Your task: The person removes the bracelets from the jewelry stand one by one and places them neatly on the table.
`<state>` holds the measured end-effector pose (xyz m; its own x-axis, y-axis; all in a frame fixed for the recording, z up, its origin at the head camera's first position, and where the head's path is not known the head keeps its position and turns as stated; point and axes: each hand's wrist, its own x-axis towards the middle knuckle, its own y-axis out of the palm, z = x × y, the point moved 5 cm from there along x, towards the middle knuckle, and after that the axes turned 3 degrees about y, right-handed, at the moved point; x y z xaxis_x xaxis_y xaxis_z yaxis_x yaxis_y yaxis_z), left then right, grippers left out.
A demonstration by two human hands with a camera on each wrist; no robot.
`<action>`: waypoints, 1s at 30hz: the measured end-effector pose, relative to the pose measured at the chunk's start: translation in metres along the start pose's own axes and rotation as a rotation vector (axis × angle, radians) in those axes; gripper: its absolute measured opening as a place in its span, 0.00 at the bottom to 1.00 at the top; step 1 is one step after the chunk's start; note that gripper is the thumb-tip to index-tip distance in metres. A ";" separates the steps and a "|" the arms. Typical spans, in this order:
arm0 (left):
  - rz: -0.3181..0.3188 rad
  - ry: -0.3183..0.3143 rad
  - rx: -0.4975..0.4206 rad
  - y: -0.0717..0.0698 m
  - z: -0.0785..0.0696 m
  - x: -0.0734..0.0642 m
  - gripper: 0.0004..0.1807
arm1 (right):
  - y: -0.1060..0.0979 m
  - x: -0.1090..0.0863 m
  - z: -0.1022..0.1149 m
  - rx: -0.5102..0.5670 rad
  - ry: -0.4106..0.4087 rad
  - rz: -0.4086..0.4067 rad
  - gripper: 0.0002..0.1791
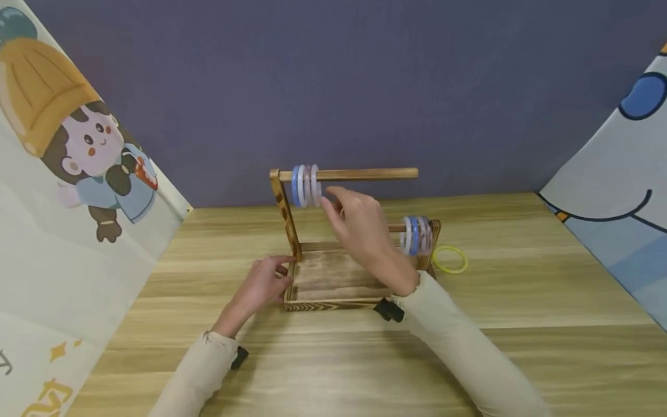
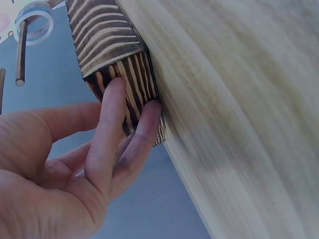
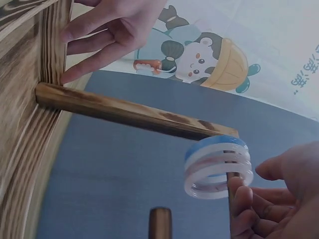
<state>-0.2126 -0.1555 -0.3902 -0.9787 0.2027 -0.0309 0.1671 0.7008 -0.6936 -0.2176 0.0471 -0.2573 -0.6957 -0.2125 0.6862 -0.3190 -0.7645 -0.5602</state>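
Observation:
A wooden bangle rack (image 1: 339, 305) has a tray base, a tall left post (image 1: 285, 211) and an upper rod (image 1: 370, 174). Several bangles (image 3: 219, 149), blue, white and pinkish, hang on that rod by the post. Beside them is my right hand (image 1: 365, 231), thumb and fingers apart, fingertips close to the outermost white one and the rod. My left hand (image 1: 263, 281) touches the left end of the base; in the left wrist view two extended fingertips (image 2: 115, 87) press its striped side. More bangles (image 1: 414, 236) hang at the right end of the lower rod (image 1: 397, 228), partly behind my right hand.
A yellow bangle (image 1: 465, 265) lies on the wood-grain table (image 1: 521, 289) right of the rack. Behind the table rises a dark blue wall (image 1: 365, 87), with cartoon-printed panels (image 1: 31, 202) at the sides.

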 end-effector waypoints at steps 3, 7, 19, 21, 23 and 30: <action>-0.009 0.017 0.000 -0.002 0.000 0.001 0.26 | 0.007 0.004 0.000 0.015 0.014 0.001 0.16; -0.004 0.011 -0.003 -0.002 0.000 0.001 0.26 | 0.016 0.006 -0.001 0.047 0.051 0.022 0.15; -0.007 0.000 0.001 -0.001 0.000 0.003 0.26 | 0.028 0.007 -0.003 0.117 0.063 0.021 0.12; -0.006 0.002 0.002 -0.001 0.000 0.003 0.26 | 0.029 0.007 -0.003 0.120 0.059 0.019 0.12; -0.008 0.004 0.005 -0.001 0.000 0.003 0.26 | 0.028 0.006 -0.003 0.124 0.052 0.014 0.12; -0.013 0.005 0.014 -0.001 0.000 0.003 0.26 | 0.028 0.003 -0.005 0.136 0.012 -0.037 0.12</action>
<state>-0.2157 -0.1554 -0.3894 -0.9802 0.1972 -0.0180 0.1525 0.6939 -0.7038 -0.2319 0.0285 -0.2733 -0.6929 -0.1765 0.6991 -0.2544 -0.8474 -0.4661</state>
